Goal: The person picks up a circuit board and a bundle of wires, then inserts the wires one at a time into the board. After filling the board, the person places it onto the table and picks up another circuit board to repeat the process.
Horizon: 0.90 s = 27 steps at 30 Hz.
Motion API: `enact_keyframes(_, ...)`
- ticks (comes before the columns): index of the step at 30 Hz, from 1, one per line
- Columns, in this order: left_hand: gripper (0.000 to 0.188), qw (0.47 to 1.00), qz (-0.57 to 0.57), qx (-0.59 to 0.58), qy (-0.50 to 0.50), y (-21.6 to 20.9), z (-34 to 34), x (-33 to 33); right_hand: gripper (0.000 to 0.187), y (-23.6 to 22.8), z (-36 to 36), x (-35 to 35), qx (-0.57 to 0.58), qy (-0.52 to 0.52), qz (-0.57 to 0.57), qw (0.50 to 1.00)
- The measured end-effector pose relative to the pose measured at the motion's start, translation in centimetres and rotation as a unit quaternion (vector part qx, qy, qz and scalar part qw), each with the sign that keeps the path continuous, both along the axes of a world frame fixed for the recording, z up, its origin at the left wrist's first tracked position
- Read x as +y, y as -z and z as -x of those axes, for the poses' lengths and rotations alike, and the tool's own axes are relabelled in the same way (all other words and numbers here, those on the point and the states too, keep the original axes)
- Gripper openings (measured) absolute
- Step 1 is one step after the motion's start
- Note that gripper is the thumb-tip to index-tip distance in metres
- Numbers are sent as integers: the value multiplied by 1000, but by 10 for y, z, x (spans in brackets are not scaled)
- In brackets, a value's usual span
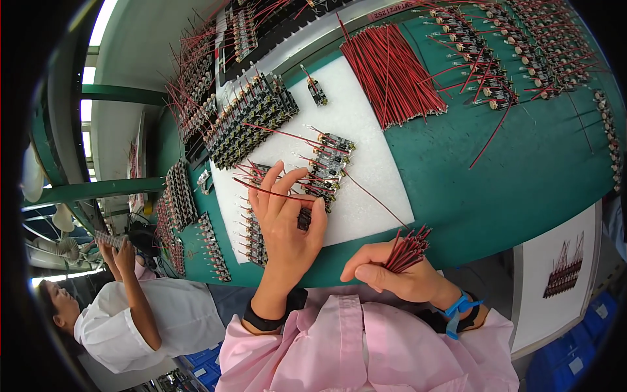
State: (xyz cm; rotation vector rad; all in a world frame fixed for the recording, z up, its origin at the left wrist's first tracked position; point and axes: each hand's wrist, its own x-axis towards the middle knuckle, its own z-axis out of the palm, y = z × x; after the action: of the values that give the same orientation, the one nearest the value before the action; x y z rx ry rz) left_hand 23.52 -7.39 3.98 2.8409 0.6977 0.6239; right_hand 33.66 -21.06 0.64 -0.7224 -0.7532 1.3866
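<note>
My left hand point(287, 219) hovers over the white foam sheet point(372, 176), its thumb and forefinger pinched together and other fingers raised. A dark red wire point(271, 192) crosses the fingers and ends at that pinch. Just beyond the fingertips lies a row of small circuit boards point(330, 163) with thin leads. Another row of boards point(253, 235) sits left of the wrist, partly hidden by the hand. Near the table's front edge, my right hand point(398, 279) is closed around a bundle of red and black wires point(409, 249), their ends fanning upward.
A large pile of red wires point(392, 75) lies at the back, partly on the foam. Stacked boards point(251, 121) and one single board point(317, 91) stand on the foam. More wired boards point(473, 55) line the green table point(477, 189). A co-worker point(150, 313) is at the left.
</note>
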Motion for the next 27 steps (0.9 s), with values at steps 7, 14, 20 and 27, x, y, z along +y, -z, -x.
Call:
enact_keyframes(7, 9, 1000, -2, 4, 1, 0, 0, 0, 20, 1, 0, -1, 4, -13, 1, 1000)
enact_keyframes(14, 9, 1000, -1, 6, 6, -1, -1, 1, 20, 1, -1, -1, 4, -23, 1, 1000)
enact_keyframes(20, 10, 1000, -10, 11, 9, -1, -2, 1, 20, 1, -1, -1, -1, -17, -8, 1000)
enact_keyframes(27, 10, 1000, -18, 9, 5, 0, -3, 0, 20, 2, -1, -1, -4, -17, -2, 1000)
